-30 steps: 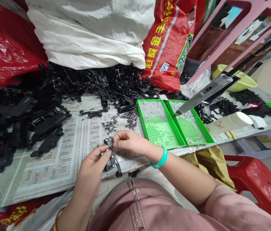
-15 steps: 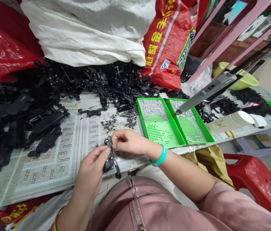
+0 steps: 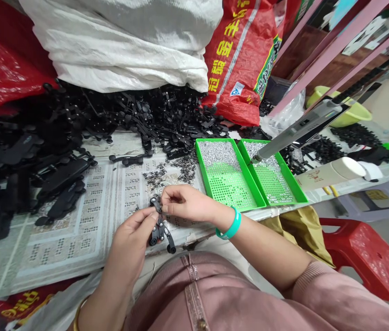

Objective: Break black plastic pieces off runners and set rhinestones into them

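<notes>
My left hand point(image 3: 133, 239) grips a small black plastic part point(image 3: 160, 232) with round ends, held just above the near edge of the patterned table cover point(image 3: 77, 230). My right hand point(image 3: 185, 203), with a teal band on its wrist, pinches the top of the same part with thumb and fingertips pressed together. What the pinch itself holds is too small to make out. A scatter of tiny dark metal pieces point(image 3: 170, 172) lies on the cover just beyond my hands.
A big heap of black plastic parts point(image 3: 77, 133) fills the left and back. Two green trays point(image 3: 231, 174) of small silver pieces sit to the right, an electric screwdriver point(image 3: 294, 135) hanging over them. White and red sacks stand behind. A red stool point(image 3: 370, 257) stands lower right.
Both hands stay together on the black part with only slight finger shifts. The view has drifted a little.
</notes>
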Motion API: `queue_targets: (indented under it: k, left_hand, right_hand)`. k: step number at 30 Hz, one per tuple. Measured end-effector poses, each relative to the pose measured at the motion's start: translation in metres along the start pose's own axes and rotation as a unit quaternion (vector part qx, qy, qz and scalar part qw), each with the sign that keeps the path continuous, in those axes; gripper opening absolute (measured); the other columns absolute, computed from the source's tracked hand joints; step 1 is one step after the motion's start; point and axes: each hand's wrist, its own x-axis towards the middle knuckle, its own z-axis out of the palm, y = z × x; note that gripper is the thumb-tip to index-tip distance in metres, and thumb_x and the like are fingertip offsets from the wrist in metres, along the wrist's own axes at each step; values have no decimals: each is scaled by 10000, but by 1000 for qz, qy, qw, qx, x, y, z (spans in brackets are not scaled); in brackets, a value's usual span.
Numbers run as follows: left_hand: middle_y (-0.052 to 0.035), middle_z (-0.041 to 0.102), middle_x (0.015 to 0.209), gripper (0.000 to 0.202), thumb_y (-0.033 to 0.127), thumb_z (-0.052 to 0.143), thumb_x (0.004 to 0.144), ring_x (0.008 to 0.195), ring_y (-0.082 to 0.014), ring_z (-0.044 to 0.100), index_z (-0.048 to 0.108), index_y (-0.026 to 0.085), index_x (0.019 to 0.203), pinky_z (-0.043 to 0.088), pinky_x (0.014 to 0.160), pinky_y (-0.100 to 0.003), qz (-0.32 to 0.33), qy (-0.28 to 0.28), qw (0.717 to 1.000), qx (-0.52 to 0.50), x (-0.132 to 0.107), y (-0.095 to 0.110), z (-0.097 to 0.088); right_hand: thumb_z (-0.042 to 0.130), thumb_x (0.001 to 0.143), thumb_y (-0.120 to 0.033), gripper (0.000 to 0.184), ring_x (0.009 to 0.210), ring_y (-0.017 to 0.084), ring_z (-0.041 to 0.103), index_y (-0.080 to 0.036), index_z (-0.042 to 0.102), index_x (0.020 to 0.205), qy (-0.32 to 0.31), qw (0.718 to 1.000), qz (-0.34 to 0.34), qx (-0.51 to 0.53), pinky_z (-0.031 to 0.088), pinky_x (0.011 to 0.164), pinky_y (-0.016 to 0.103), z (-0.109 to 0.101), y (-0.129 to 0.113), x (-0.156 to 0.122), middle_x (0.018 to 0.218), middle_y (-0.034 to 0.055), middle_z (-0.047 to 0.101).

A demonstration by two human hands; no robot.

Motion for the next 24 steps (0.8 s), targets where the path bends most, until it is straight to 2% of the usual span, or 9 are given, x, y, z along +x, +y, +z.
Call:
queue_targets:
  k: [3,8,12,19,24]
  left_hand:
    - [29,605,645,300,375,770,601,622,-105,503,700,183,819,421,603,-225,2,-9,1000,2,0,0,-1]
    - [-10,688,773,307,361,789,573,782,-143,579,708,171,799,438,740,-247,5,-5,1000,-2,2,0,0]
    - [-31,704,819,333,346,806,523,835,-174,598,705,159,779,439,696,-246,-13,12,1000,-17,0,3,5]
    - [-9,671,717,334,330,789,524,690,-126,573,699,138,783,431,586,-214,-14,20,999,-24,-4,4,8]
    - [9,640,663,384,302,795,510,571,-107,541,676,139,837,444,499,-222,-45,20,998,-43,-10,7,11]
  right_hand:
    - [536,758,-145,100,590,76,418,-150,487,672,-8,999,-3,-33,351,576,209,-3,-3,0,620,-42,470]
    - [531,755,-143,85,593,76,419,-150,489,682,-20,998,-12,-56,349,576,206,-6,-4,0,625,-38,482]
    - [520,758,-160,83,601,81,426,-154,483,684,-17,998,-24,-59,358,583,210,-5,-1,-1,636,-34,489]
    - [513,737,-138,95,577,83,397,-166,466,660,28,991,-70,-107,333,557,204,-1,0,-5,613,-43,458]
    - [532,739,-142,87,597,85,415,-163,489,667,42,988,-67,-130,331,578,209,-1,0,-6,632,-38,476]
